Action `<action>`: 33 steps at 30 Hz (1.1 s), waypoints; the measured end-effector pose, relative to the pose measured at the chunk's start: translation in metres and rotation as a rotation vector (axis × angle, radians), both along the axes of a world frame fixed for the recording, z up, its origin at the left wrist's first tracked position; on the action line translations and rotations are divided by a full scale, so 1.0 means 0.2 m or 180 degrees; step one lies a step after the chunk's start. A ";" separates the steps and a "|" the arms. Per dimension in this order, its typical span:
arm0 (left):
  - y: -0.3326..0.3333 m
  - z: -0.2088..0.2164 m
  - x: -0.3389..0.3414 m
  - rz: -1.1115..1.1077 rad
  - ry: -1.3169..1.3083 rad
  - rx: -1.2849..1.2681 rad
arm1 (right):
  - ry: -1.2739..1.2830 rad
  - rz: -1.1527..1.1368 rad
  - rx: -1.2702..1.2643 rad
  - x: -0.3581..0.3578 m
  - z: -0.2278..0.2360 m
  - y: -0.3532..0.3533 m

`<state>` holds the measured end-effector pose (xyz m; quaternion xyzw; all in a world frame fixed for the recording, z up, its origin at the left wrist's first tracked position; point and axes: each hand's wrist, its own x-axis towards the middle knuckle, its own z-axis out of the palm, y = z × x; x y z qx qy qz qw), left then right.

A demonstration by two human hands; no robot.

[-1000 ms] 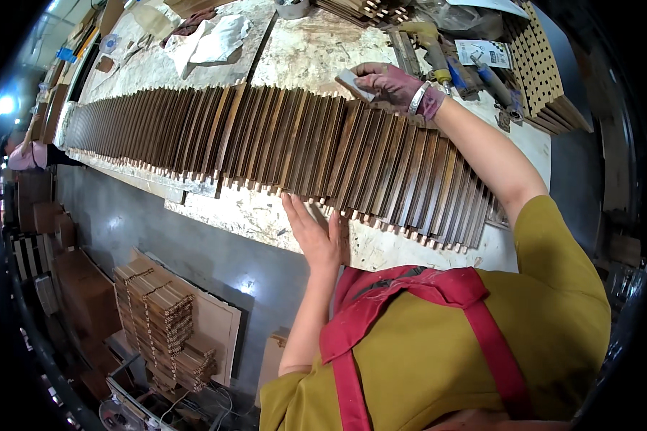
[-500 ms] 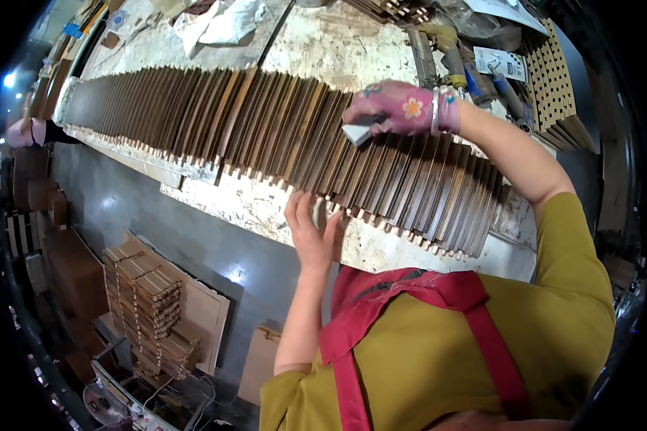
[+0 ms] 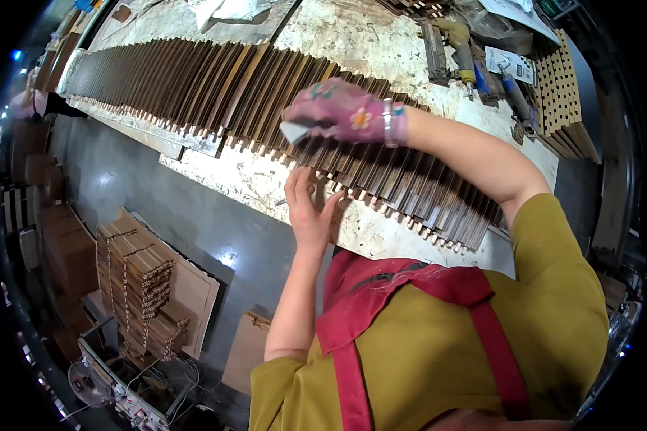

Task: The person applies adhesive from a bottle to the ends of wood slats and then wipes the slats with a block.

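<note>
A long row of dark brown wooden slats [image 3: 226, 86] with pale dowel-like ends lies closely side by side across the worktable. My right hand [image 3: 341, 113], in a pink-purple flowered glove with a silver band at the wrist, is closed around a pale grey block [image 3: 293, 132]. The block is over the slats' upper faces; whether it touches them is hard to tell. My bare left hand [image 3: 310, 212] rests by the slats' near ends, fingers and thumb apart. Its fingertips are close to the pale pegs, and part of the palm side is hidden.
Paint-stained worktable [image 3: 248, 183] runs under the slats. Beyond lie a yellowish air tool [image 3: 459, 47], a printed sheet [image 3: 510, 65] and a stack of perforated tan boards [image 3: 559, 82]. Bundled wooden pieces [image 3: 133, 269] stand on the floor at left, with a fan [image 3: 90, 383] nearby.
My right hand has swept left along the slats with the block still in it. My left hand stays by the same near ends. The whole view has shifted slightly.
</note>
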<state>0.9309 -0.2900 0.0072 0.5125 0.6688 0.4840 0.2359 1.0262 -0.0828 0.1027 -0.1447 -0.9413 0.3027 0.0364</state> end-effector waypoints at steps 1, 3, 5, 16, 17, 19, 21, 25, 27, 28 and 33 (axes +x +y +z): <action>0.00 0.01 0.00 -0.0011 0.0038 0.0068 | -0.0189 0.0141 0.1000 -0.03 -0.08 -0.04; -0.01 0.01 -0.01 -0.0004 0.0101 0.0179 | 0.0488 0.0414 0.0763 0.02 -0.14 -0.08; -0.04 -0.01 -0.03 0.0063 -0.0289 0.0141 | -0.0115 0.0748 0.0072 0.12 -0.07 -0.08; -0.06 -0.06 -0.07 0.0501 -0.0789 -0.0037 | 0.0074 0.0839 0.0515 0.25 0.00 -0.18; -0.06 -0.06 -0.07 0.0538 -0.0511 0.0003 | 0.0337 0.0792 0.0632 0.28 -0.02 -0.13; -0.08 -0.02 -0.08 0.0619 0.0077 0.0059 | 0.0833 -0.0170 0.0403 0.29 0.00 0.02; -0.04 0.02 -0.11 0.0734 0.0225 0.0156 | 0.0921 -0.1205 0.0720 0.32 -0.07 0.16; 0.02 0.02 -0.23 0.0715 0.0588 0.0204 | 0.0293 -0.0512 0.0129 0.46 -0.11 0.02; 0.03 0.03 -0.25 0.0655 0.0626 0.0051 | 0.0288 -0.0052 0.0832 0.42 0.01 -0.06; 0.05 0.04 -0.24 0.0641 0.0597 0.0100 | 0.0188 -0.0336 0.0323 0.33 -0.03 -0.03; 0.09 0.01 -0.24 0.0842 0.0215 -0.0048 | 0.0049 -0.0559 0.0843 -0.15 -0.13 -0.04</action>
